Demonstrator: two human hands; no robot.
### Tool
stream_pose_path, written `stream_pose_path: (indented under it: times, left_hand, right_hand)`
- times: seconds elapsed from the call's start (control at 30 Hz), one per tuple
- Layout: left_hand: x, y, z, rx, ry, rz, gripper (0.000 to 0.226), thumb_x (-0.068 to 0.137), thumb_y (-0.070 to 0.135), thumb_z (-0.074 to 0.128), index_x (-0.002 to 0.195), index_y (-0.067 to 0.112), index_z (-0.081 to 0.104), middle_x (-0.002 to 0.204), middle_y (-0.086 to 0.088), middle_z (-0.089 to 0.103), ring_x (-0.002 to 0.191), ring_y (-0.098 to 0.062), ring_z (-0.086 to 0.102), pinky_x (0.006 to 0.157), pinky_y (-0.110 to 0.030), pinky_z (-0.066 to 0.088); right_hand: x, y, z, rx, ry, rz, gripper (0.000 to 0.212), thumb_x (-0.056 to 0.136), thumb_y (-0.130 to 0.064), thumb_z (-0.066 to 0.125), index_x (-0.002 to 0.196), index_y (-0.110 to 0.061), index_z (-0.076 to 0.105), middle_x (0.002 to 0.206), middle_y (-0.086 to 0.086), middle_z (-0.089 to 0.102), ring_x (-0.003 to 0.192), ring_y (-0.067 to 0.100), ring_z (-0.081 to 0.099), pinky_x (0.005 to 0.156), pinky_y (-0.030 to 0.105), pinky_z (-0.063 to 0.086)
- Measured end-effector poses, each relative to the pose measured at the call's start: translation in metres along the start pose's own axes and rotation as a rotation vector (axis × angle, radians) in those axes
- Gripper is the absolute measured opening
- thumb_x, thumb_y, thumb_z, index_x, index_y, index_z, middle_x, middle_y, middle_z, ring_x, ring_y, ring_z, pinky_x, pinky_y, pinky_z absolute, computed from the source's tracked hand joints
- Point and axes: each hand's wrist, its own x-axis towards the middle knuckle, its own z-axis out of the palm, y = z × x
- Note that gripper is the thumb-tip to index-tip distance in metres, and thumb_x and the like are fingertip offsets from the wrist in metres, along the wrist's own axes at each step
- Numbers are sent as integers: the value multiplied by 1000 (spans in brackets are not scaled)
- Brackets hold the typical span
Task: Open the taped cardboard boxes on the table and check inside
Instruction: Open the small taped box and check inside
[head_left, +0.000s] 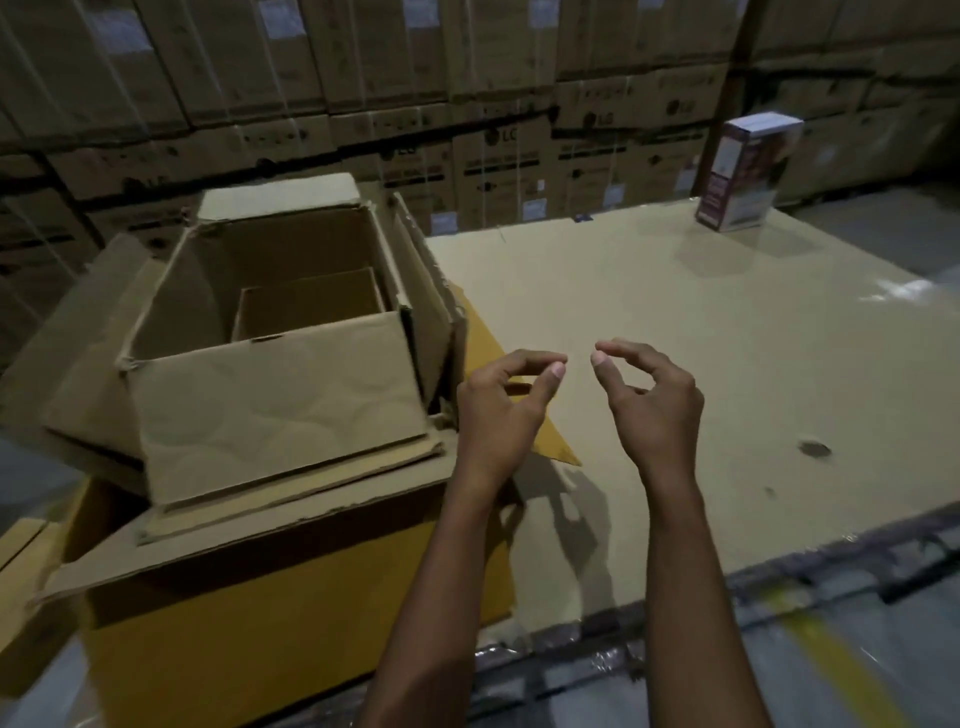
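An opened brown cardboard box (275, 395) stands at the left with its flaps spread out; inside it sits a smaller open box (311, 306) that looks empty. It rests on a larger yellow box (291, 634) whose top flaps are folded open. My left hand (501, 410) hovers just right of the opened box, fingers curled toward the thumb, holding nothing. My right hand (652, 400) hovers beside it over the cardboard tabletop (727, 332), fingers likewise curled and empty. A small white and maroon printed box (748, 174) stands upright at the table's far right corner.
Stacked brown cartons (467, 93) form a wall behind the table. A dark round mark (814, 449) lies on the tabletop to the right of my hands. Plastic-wrapped goods (779, 623) border the table's near edge.
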Motion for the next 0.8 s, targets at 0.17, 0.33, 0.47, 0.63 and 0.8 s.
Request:
stream_pose_path:
  times: [0.17,0.33,0.47,0.63,0.8]
  left_hand:
    - [1,-23,87,-66,-29,-117,11,93,25,73,100,21,80,95,10,78,97,-10,72,86,-45,59]
    - [4,-30,194,-103,-73,-202,8,92,21,74,97,19,81,91,7,79,93,-11,72,80,-36,59]
    - [10,-35,271,-120,-73,-254,8,92,21,74,97,19,80,90,6,79,92,-11,72,86,-44,58]
    - [22,-38,345,-120,-83,-297,8,92,24,73,96,21,79,91,5,79,94,-13,73,89,-47,58]
    - [37,-46,401,-126,-100,-341,9,94,24,73,97,19,79,91,0,79,93,-17,73,80,-40,56]
  right_hand:
    - [34,45,-59,-122,-66,27,11,94,-37,73,103,-34,79,111,-15,74,111,3,62,90,37,55]
    - [74,102,-130,-190,-163,51,10,93,-35,74,101,-33,80,107,-17,74,107,3,61,96,39,53]
    - [110,145,-191,-232,-209,93,11,93,-38,74,102,-35,79,112,-14,74,110,5,62,96,38,53]
    - [145,187,-260,-252,-192,156,14,93,-41,73,104,-35,78,114,-12,75,111,8,64,96,37,53]
    - [170,231,-315,-234,-151,217,11,94,-38,73,102,-34,79,110,-17,75,109,5,65,86,20,46]
